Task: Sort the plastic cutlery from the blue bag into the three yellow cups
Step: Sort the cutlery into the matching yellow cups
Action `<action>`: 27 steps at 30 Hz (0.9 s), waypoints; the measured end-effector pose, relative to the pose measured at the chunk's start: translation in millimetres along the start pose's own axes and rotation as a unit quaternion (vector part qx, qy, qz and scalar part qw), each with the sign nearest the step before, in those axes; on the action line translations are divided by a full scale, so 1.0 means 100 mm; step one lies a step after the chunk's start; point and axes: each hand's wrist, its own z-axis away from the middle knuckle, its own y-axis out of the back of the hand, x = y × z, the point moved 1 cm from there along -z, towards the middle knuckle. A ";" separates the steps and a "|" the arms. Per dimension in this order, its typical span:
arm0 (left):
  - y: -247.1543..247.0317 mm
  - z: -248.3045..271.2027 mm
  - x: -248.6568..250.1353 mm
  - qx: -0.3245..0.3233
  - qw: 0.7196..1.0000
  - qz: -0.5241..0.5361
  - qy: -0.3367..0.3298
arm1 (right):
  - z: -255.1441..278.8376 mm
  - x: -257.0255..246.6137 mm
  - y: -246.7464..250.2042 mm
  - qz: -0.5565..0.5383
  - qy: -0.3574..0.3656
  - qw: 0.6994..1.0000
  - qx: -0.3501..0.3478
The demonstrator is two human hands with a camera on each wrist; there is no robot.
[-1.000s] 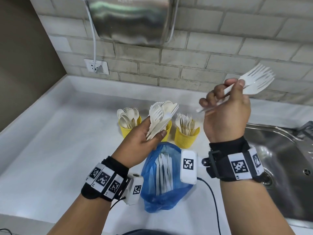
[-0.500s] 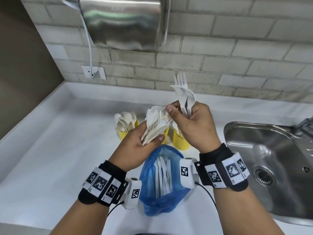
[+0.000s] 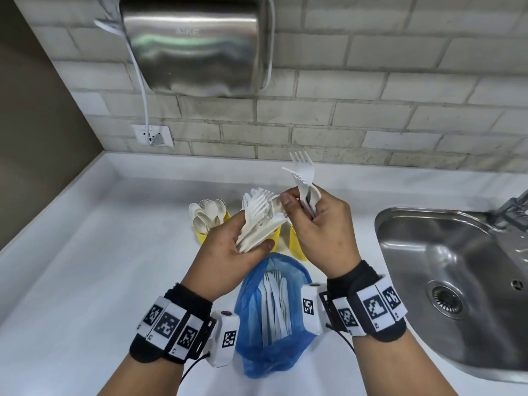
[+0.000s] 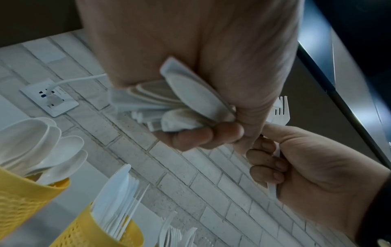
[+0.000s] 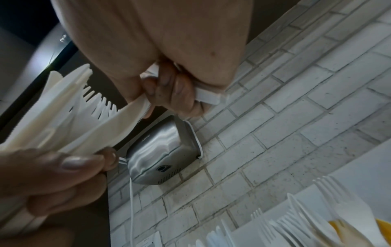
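A: Obs. Left hand grips a fanned bundle of mixed cutlery by the handle ends, thumb pressed across the front, fingers curled behind. Forks and at least one serrated knife show in the fan.

B: Right hand?

A: Right hand has its fingers curled round a few forks, tines pointing up, handles buried in the fist. Its thumb and forefinger reach to the top of the left hand's bundle; the right wrist view shows them pinching the tip of a piece there.

B: Remaining stock?

A: The blue bag lies on the white counter near the person, mouth open, white pieces inside. Three yellow cups stand just beyond it: spoons in the left one, knives in the middle, forks in the right.

B: Handling notes?

A: Judgement: thin moulded plastic, very light, smooth, so stacked pieces likely slide on each other. Stiff along the handle, but tines and knife tips would flex or snap if levered. Tines may interlock in a fan like this.

B: Where to take hold?

A: Best at the flat handle or the neck just below the head, drawing one piece lengthwise out of the fan. The left hand's grip should be firm enough that neighbours don't follow.
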 end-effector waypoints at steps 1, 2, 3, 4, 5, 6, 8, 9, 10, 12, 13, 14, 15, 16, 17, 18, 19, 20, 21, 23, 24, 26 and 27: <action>-0.01 -0.01 -0.02 0.001 1.000 -0.001 0.002 | 0.01 0.01 0.01 0.000 -0.001 1.000 0.002; -0.01 -0.02 -0.03 0.001 1.000 -0.002 0.004 | 0.02 0.02 0.02 0.001 -0.002 1.000 0.005; -0.02 -0.03 -0.04 0.001 1.000 -0.006 0.004 | 0.02 0.03 0.03 0.001 -0.003 1.000 0.008; -0.02 -0.04 -0.04 0.001 1.000 -0.009 0.004 | 0.03 0.04 0.04 0.001 -0.005 1.000 0.013; -0.03 -0.05 -0.04 0.003 1.000 -0.011 0.003 | 0.03 0.05 0.04 0.000 -0.006 1.000 0.019; -0.03 -0.05 -0.04 0.005 1.000 -0.013 0.002 | 0.04 0.05 0.04 0.000 -0.006 1.000 0.025; -0.04 -0.06 -0.04 0.007 1.000 -0.018 0.000 | 0.05 0.06 0.04 0.005 -0.005 0.999 0.035; -0.04 -0.06 -0.04 0.003 1.000 -0.021 -0.001 | 0.06 0.07 0.03 0.007 -0.004 0.999 0.039; -0.03 -0.06 -0.04 -0.004 1.000 -0.022 -0.002 | 0.07 0.07 0.03 0.012 -0.003 0.999 0.042; -0.03 -0.06 -0.03 -0.023 1.000 -0.019 0.000 | 0.08 0.09 0.02 0.025 -0.001 0.999 0.046; -0.02 -0.06 -0.03 -0.029 0.999 -0.018 0.000 | 0.08 0.10 0.02 0.031 -0.001 0.998 0.048; -0.02 -0.06 -0.03 -0.031 0.999 -0.019 -0.001 | 0.08 0.11 0.01 0.035 -0.001 0.998 0.049; -0.01 -0.06 -0.04 -0.029 0.999 -0.020 -0.002 | 0.08 0.12 0.01 0.040 -0.001 0.998 0.050; -0.01 -0.06 -0.04 -0.024 0.999 -0.022 -0.002 | 0.08 0.13 0.00 0.044 -0.001 0.998 0.049; 0.00 -0.05 -0.05 -0.019 1.000 -0.021 0.000 | 0.09 0.13 0.00 0.046 0.000 0.998 0.048; 0.00 -0.05 -0.05 -0.015 1.000 -0.018 0.001 | 0.09 0.12 0.00 0.047 0.001 0.998 0.047; 0.01 -0.05 -0.06 -0.014 1.000 -0.016 0.002 | 0.08 0.12 -0.01 0.047 0.001 0.998 0.044; 0.01 -0.04 -0.07 -0.016 1.000 -0.015 0.002 | 0.08 0.11 0.00 0.045 0.000 0.998 0.039; 0.02 -0.04 -0.08 -0.020 1.000 -0.015 0.001 | 0.07 0.11 0.01 0.043 -0.003 0.999 0.030; 0.03 -0.03 -0.09 -0.025 1.000 -0.012 0.001 | 0.05 0.07 0.03 0.029 -0.017 0.999 0.008; 0.04 -0.03 -0.09 -0.027 1.000 -0.006 0.002 | 0.03 0.05 0.04 0.012 -0.028 1.000 -0.001; 0.06 -0.03 -0.08 -0.030 1.000 0.007 0.007 | -0.02 -0.04 0.07 -0.033 -0.049 0.998 -0.014; 0.07 -0.03 -0.08 -0.032 0.999 0.011 0.009 | -0.05 -0.08 0.10 -0.047 -0.053 0.997 -0.015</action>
